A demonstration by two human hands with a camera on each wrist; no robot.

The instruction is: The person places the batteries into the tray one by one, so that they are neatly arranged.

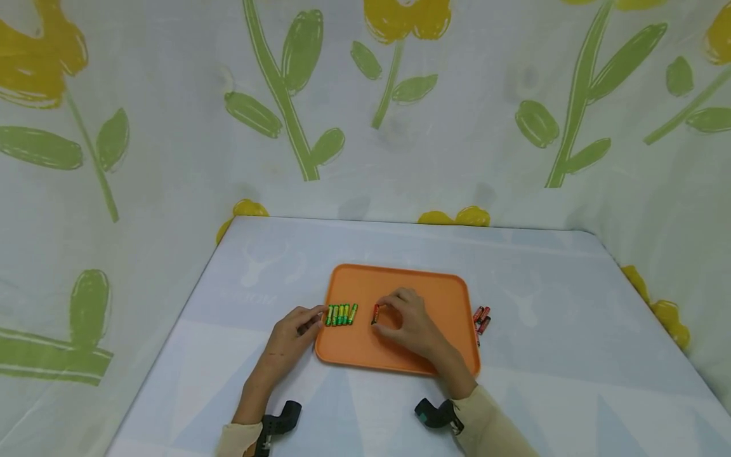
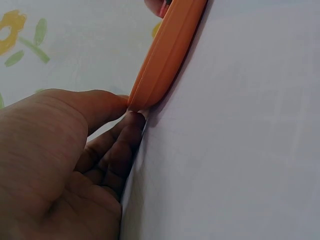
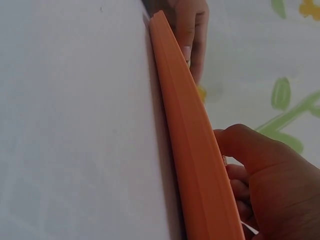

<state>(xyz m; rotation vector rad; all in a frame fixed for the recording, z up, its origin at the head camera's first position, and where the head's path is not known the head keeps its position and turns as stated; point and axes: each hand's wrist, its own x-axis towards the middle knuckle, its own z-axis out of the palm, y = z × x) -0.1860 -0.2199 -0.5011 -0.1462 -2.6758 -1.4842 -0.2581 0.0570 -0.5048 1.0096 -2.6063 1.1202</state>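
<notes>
An orange tray (image 1: 411,274) lies on the table. At its left rim is my left hand (image 1: 287,343), its thumb on the rim and fingertips just under the edge in the left wrist view (image 2: 65,145), gripping the tray. Several green-and-yellow batteries (image 1: 341,315) stand side by side in a row on the tray near that hand; the rightmost leans slightly. Over the tray's middle, my right hand (image 1: 415,327) pinches a red-and-black battery (image 1: 375,315) between thumb and index finger. In the right wrist view, the tray's raised side (image 3: 192,145) hides that battery.
Several red-and-black batteries (image 1: 482,316) lie in a loose pile on the table, right beside the tray's right edge. A pale patterned cloth covers the table (image 1: 548,355). Flower-printed fabric (image 1: 445,152) hangs behind and at both sides.
</notes>
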